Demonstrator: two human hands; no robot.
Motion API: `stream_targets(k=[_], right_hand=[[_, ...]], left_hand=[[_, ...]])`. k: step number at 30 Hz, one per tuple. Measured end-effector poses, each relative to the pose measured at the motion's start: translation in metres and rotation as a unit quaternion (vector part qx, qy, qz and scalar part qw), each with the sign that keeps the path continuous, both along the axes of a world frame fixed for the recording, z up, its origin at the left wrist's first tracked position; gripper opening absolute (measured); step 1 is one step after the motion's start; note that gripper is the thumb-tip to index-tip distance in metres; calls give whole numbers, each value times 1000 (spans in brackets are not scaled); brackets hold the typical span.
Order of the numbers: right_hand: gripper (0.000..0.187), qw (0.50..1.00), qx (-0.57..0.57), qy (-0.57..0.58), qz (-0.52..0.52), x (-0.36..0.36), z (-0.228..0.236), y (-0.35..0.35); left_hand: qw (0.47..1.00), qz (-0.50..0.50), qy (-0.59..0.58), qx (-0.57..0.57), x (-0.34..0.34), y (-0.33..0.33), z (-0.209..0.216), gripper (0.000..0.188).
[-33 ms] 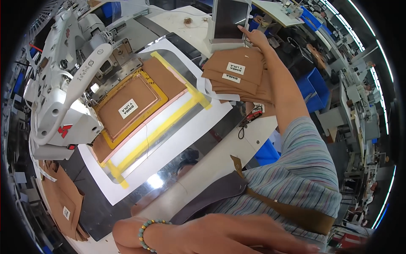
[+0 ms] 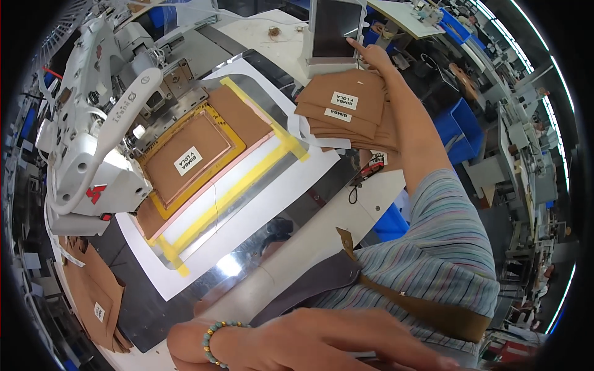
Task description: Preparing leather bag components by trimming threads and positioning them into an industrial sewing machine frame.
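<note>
My right hand [image 2: 374,55] reaches far ahead, index finger stretched to the lower right edge of a dark touch screen [image 2: 337,31] and nothing held. Close to me, my left hand [image 2: 328,334], with a bead bracelet [image 2: 210,346] at its wrist, lies across the front of my body. Its fingers stretch rightward, partly cut off by the picture's lower edge. Under the head of a white sewing machine [image 2: 93,154], a brown fabric panel [image 2: 185,139] with a white label sits within a yellow frame [image 2: 232,151]. Labelled brown pieces [image 2: 346,96] are stacked below the screen.
More brown pieces [image 2: 93,297] lie at the left of the table. Red thread snips [image 2: 369,171] rest near the right-hand stack. A white sheet [image 2: 260,204] with yellow tape lies under the frame. Blue bins [image 2: 458,130] stand on the right.
</note>
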State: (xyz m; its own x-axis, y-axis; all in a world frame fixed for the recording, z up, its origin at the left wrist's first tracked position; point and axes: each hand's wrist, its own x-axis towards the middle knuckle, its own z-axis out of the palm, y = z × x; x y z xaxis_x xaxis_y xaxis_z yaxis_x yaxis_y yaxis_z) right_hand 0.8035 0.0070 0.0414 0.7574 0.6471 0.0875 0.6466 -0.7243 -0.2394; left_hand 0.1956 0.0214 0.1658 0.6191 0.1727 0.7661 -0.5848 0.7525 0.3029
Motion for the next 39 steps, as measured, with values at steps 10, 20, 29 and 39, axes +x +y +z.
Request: stream_targets(k=[10, 20, 29, 39], right_hand=[[79, 940, 300, 163, -20, -4, 7, 1], [65, 925, 342, 163, -27, -2, -1, 9], [46, 982, 31, -173, 64, 112, 25, -95], [45, 917, 321, 231, -59, 32, -25, 32]], left_hand=[[971, -39, 200, -127, -2, -27, 20, 54], [996, -20, -38, -82, 21, -27, -11, 47], [981, -80, -14, -175, -12, -43, -9, 49], [997, 63, 34, 5, -37, 31, -27, 48]])
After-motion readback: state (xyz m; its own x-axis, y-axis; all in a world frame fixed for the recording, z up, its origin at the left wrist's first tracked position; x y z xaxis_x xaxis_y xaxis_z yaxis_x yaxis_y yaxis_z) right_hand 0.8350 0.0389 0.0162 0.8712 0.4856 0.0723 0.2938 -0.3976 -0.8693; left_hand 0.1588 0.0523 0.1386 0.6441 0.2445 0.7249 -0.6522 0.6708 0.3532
